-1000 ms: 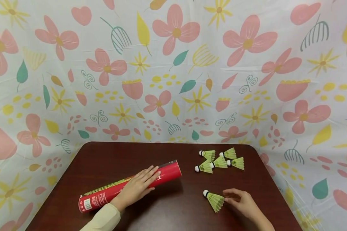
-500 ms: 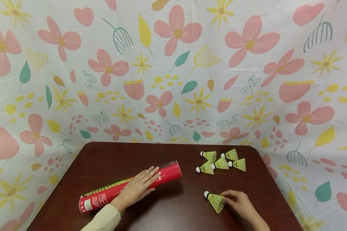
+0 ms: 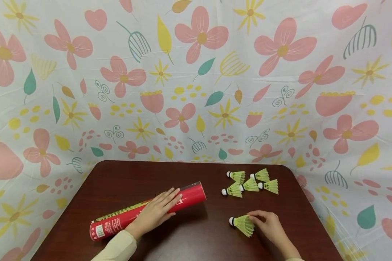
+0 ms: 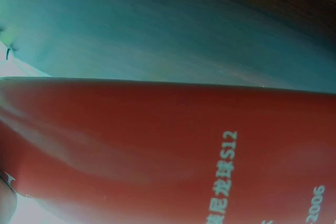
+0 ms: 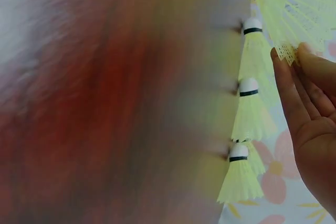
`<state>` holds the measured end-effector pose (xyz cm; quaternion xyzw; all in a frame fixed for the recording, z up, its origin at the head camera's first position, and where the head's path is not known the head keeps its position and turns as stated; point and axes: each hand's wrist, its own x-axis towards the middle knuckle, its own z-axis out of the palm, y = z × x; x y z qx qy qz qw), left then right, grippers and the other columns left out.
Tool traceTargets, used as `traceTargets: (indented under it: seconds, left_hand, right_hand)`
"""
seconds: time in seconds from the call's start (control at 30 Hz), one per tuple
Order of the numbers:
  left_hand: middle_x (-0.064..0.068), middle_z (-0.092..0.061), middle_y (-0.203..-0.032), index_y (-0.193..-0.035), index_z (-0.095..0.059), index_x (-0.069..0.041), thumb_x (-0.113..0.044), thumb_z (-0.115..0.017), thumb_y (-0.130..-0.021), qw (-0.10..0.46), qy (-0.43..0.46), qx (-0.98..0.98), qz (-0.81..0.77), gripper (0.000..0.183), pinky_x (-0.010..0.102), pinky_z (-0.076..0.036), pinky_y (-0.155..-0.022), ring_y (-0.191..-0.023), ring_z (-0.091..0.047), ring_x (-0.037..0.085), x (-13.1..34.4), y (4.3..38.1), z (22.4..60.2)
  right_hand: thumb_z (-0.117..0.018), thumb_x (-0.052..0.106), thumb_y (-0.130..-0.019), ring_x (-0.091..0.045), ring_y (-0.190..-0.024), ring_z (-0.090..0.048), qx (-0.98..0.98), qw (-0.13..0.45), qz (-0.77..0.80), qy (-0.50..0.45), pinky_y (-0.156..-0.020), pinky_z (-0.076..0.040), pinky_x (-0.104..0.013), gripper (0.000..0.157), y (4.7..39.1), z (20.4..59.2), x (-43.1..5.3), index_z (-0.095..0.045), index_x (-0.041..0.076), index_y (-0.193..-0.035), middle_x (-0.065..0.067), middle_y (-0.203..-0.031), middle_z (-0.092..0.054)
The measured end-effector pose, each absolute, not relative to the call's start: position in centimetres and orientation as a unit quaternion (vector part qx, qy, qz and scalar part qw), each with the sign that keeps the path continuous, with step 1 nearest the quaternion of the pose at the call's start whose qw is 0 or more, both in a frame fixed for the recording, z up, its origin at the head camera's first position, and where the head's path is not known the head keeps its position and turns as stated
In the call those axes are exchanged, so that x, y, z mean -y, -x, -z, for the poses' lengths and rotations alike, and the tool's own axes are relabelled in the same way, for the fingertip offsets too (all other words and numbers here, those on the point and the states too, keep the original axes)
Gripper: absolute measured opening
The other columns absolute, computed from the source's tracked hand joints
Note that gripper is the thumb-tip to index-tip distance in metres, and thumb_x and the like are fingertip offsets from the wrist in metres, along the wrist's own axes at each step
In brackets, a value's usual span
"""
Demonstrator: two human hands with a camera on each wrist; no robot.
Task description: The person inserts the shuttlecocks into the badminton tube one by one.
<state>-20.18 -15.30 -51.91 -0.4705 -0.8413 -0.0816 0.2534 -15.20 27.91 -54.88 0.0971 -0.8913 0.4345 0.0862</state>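
My left hand lies across a red shuttlecock tube on the table, its fingers extended over the top and the thumb on the near side. In the left wrist view the red tube wall with pale printing fills the lower half. At the table's right, my right hand pinches the skirt edge of a yellow shuttlecock between thumb and fingertips. The right wrist view shows this hand at the feather rim of the shuttlecock, whose white cork points away from the fingers.
Several more yellow shuttlecocks lie grouped near the back right of the dark brown table. A floral curtain hangs behind the table and along its sides.
My right hand has moved left, from beside the shuttlecock to pinching its skirt. The shuttlecock has turned slightly, its skirt swinging up. My left hand and the tube have stayed put.
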Motion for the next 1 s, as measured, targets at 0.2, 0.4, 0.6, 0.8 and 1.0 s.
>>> traceTargets:
  seconds: [0.2, 0.4, 0.6, 0.8, 1.0]
  left_hand:
    - [0.013, -0.037, -0.151, -0.148, -0.036, -0.008, -0.035, -0.075, -0.084, 0.254, 0.472, 0.841, 0.082, 0.08, 0.042, -0.039, -0.107, -0.135, -0.04, 0.031, 15.3, 20.2, 51.9]
    - [0.013, -0.036, -0.152, -0.149, -0.036, -0.008, -0.036, -0.074, -0.084, 0.253, 0.474, 0.84, 0.079, 0.08, 0.041, -0.038, -0.107, -0.135, -0.04, 0.03, 15.1, 20.3, 52.1]
    - [0.013, -0.037, -0.151, -0.149, -0.036, -0.008, -0.033, -0.077, -0.081, 0.251, 0.476, 0.839, 0.085, 0.082, 0.042, -0.04, -0.106, -0.135, -0.041, 0.03, 14.9, 20.1, 52.1]
    - [0.013, -0.037, -0.151, -0.148, -0.036, -0.008, -0.033, -0.076, -0.083, 0.246, 0.478, 0.839, 0.086, 0.081, 0.042, -0.039, -0.106, -0.135, -0.041, 0.03, 14.8, 20.0, 52.0]
    - [0.013, -0.038, -0.151, -0.148, -0.037, -0.008, -0.032, -0.079, -0.08, 0.249, 0.477, 0.838, 0.088, 0.083, 0.041, -0.039, -0.107, -0.135, -0.041, 0.03, 14.8, 19.9, 52.1]
  right_hand:
    - [-0.073, 0.006, -0.083, -0.006, -0.071, -0.066, 0.882, 0.114, -0.449, -0.092, -0.055, -0.051, -0.024, 0.011, 16.4, 53.8, -26.6, -0.076, 0.008, -0.093, 0.001, -0.084, -0.073]
    - [-0.073, 0.008, -0.083, -0.007, -0.07, -0.066, 0.867, 0.137, -0.468, -0.103, -0.056, -0.051, -0.023, 0.01, 17.9, 52.5, -25.0, -0.076, 0.01, -0.093, 0.0, -0.085, -0.073]
    - [-0.07, 0.007, -0.086, -0.013, -0.069, -0.067, 0.85, 0.143, -0.49, -0.129, -0.056, -0.053, -0.024, 0.01, 19.2, 51.1, -23.3, -0.075, 0.008, -0.095, -0.003, -0.085, -0.073]
    - [-0.067, -0.002, -0.086, -0.023, -0.073, -0.069, 0.837, 0.136, -0.511, -0.143, -0.06, -0.056, -0.029, 0.012, 18.9, 47.8, -21.1, -0.072, -0.003, -0.097, -0.013, -0.087, -0.072]
    - [-0.066, 0.007, -0.09, -0.022, -0.078, -0.068, 0.84, 0.1, -0.522, -0.108, -0.064, -0.055, -0.026, 0.014, 20.0, 48.2, -20.4, -0.074, 0.003, -0.101, -0.01, -0.091, -0.073]
